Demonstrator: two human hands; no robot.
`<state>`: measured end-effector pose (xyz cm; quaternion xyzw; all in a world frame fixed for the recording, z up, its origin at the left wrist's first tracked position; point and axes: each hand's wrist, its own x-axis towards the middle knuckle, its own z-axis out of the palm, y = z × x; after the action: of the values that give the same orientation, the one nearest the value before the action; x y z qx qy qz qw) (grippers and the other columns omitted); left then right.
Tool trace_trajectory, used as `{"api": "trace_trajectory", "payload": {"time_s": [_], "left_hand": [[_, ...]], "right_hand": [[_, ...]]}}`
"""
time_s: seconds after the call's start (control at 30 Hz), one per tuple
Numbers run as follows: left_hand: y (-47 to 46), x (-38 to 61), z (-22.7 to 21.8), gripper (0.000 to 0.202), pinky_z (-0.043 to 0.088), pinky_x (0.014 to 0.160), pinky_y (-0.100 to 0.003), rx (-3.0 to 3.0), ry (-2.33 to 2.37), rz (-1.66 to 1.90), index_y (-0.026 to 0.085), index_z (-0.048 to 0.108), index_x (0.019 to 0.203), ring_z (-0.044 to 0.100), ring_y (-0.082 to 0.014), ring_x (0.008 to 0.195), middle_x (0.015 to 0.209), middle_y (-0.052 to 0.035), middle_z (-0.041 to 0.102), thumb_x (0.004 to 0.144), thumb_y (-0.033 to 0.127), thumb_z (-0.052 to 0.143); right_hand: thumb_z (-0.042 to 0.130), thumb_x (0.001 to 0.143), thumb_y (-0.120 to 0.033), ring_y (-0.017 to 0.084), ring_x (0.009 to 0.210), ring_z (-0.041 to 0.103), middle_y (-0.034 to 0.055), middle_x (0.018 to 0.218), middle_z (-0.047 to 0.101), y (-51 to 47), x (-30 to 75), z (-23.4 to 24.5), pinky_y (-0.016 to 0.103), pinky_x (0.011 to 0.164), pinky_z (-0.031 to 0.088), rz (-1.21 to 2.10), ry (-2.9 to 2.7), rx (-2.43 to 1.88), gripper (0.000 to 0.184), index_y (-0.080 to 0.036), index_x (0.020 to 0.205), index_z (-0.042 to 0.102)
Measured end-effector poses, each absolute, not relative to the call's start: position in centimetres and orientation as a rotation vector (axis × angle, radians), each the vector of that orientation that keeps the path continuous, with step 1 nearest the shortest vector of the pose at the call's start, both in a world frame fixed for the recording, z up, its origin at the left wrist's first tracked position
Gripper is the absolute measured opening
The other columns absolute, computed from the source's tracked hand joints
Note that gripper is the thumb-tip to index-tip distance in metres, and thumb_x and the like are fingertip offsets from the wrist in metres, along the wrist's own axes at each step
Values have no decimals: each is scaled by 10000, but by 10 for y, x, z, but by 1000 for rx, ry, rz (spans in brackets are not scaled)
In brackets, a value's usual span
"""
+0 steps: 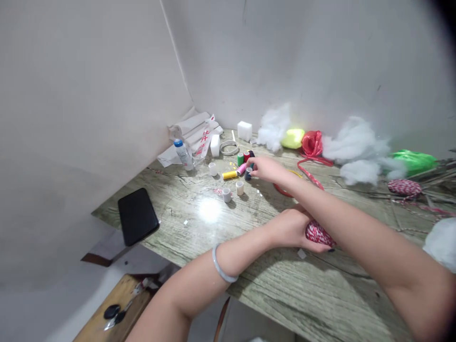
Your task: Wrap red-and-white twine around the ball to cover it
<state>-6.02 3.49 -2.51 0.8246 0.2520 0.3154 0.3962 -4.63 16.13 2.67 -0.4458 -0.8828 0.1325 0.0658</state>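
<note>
The left hand [290, 228], with a pale bangle [223, 266] on its wrist, was curled around a ball of red-and-white twine [317, 232] near the middle of the worktop [320, 294]. The fingers wrapped under the ball and pressed it down, probably so that it could not roll. The right hand [265, 168] reached across above the left forearm to the far cluster of thread spools. Its fingers were drawn together, their tips touching or just beside a dark spool [248, 173]; whether they actually pinched it could not be told. A pink spool [242, 168] and a yellow spool [230, 175] lay on their sides just left of it, while a green spool [240, 159] and a red spool [246, 156] stood upright just beyond, all within one arm's reach. Bulkier stock sat pushed back against the far wall: white stuffing [356, 147], a red raffia bundle [312, 142] and a white foam block [244, 130]. This seemed to leave the near worktop for handwork. A black phone [137, 216] lay flat at the left edge, well apart from the spools. A second twine ball [404, 187] rested far to the right.
</note>
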Motion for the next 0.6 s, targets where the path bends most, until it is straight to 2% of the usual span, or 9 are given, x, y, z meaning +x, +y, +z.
{"api": "trace_trajectory", "payload": {"time_s": [0.1, 0.17, 0.27, 0.37, 0.43, 0.6], "left_hand": [[35, -60, -25, 691, 396, 1128, -346, 2125, 678, 754, 121, 555, 1325, 537, -296, 1311, 1401, -129, 583, 723, 385, 767], [36, -60, -24, 695, 422, 1104, -371, 2137, 714, 739, 141, 571, 1311, 567, -317, 1273, 1381, -125, 600, 704, 407, 780], [37, -60, -25, 715, 428, 1097, -388, 2161, 704, 785, 145, 572, 1310, 573, -330, 1258, 1376, -132, 601, 692, 435, 784], [38, -61, -27, 700, 403, 1120, -369, 2191, 625, 865, 87, 567, 1300, 554, -324, 1281, 1374, -175, 590, 727, 445, 750], [39, -61, -28, 691, 388, 1131, -361, 2205, 582, 904, 73, 558, 1302, 532, -318, 1303, 1391, -185, 573, 741, 435, 733], [37, -62, -25, 648, 371, 1135, -313, 2178, 591, 877, 129, 545, 1320, 504, -280, 1333, 1418, -120, 559, 749, 387, 713]], "right_hand": [[682, 818, -324, 201, 804, 634, 42, 981, 719, 164, -44, 31, 271, 639, 415, 378, -2641, -1336, 289, -237, 1093, 662], [585, 892, -351, 222, 856, 636, 71, 1016, 706, 169, -45, 35, 297, 686, 450, 328, -2601, -1339, 269, -216, 1113, 656], [465, 926, -208, 271, 1038, 594, 141, 1167, 640, 183, -50, 40, 371, 853, 465, 213, -2555, -1309, 315, -166, 1191, 630], [538, 837, -82, 283, 1215, 491, 125, 1341, 526, 200, -59, 41, 392, 983, 423, 160, -2632, -1166, 529, -222, 1347, 546], [581, 780, -34, 265, 1214, 496, 86, 1353, 516, 212, -65, 41, 372, 989, 428, 189, -2746, -1070, 614, -281, 1343, 565], [617, 751, -30, 233, 1124, 564, 70, 1260, 591, 236, -78, 39, 343, 967, 449, 310, -2981, -914, 534, -278, 1220, 674]]}}
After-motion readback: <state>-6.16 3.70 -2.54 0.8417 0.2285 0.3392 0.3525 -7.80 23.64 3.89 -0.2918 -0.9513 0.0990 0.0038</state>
